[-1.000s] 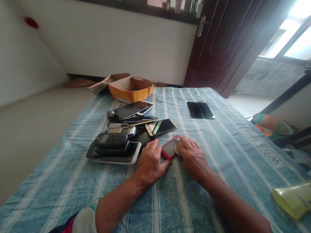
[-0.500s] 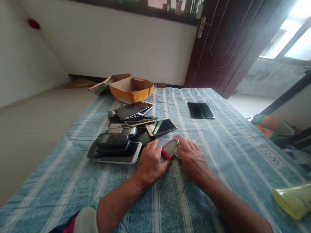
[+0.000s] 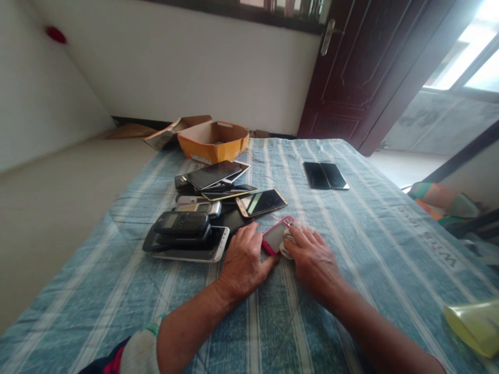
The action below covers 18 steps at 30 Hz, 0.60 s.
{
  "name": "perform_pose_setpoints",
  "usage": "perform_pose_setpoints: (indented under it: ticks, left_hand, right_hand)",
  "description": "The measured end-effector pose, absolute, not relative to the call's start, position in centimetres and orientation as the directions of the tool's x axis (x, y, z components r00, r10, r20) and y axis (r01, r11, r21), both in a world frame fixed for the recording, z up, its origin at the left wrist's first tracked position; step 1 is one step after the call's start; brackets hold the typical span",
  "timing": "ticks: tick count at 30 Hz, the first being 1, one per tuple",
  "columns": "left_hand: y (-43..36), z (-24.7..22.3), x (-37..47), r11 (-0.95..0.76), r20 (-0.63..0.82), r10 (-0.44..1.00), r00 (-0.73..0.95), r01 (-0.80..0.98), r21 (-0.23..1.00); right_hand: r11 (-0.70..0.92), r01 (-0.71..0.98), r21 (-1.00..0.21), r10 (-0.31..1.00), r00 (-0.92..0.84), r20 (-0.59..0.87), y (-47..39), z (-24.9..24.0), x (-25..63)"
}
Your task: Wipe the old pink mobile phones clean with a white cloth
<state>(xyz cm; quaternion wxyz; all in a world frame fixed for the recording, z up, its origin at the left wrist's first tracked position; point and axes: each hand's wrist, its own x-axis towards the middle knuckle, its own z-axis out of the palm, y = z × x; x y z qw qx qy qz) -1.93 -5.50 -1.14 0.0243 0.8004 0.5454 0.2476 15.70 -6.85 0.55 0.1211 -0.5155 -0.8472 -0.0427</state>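
Looks to me like a room in somebody's home. There's a striped blue cloth (image 3: pixel 273 332) with printed lettering spread over the table, a plain pale wall (image 3: pixel 218 67) at twelve o'clock, and a dark red panelled door (image 3: pixel 358 78) with a lever handle (image 3: pixel 328 37) at one. Bright window panes (image 3: pixel 483 70) show at two, over smooth pale flooring (image 3: pixel 78 208).

The right grip (image 3: pixel 316 262) partly hides the white wad (image 3: pixel 286 251) by the pink phone (image 3: pixel 275 237); at four o'clock, the edge crops a yellow item (image 3: pixel 473 326).
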Motion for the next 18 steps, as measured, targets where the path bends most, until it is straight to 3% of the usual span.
perform_pose_setpoints:
  ticks: [5,12,18]
  left_hand:
    - [-5.6,-0.9,-1.8,-0.4,0.348,0.892,0.289,0.864,0.305]
    - [-5.4,-1.3,-2.0,-0.399,0.351,0.891,0.288,0.865,0.303]
    - [-5.3,-1.2,-2.2,-0.418,0.358,0.883,0.305,0.856,0.303]
  right_hand:
    - [0.431,0.902,-0.03,0.879,-0.412,0.24,-6.6,0.4,15.9]
    - [0.574,0.807,-0.142,0.799,-0.513,0.313,-7.7,-0.1,14.6]
    - [0.558,0.813,-0.169,0.818,-0.505,0.276,-7.4,0.5,15.0]
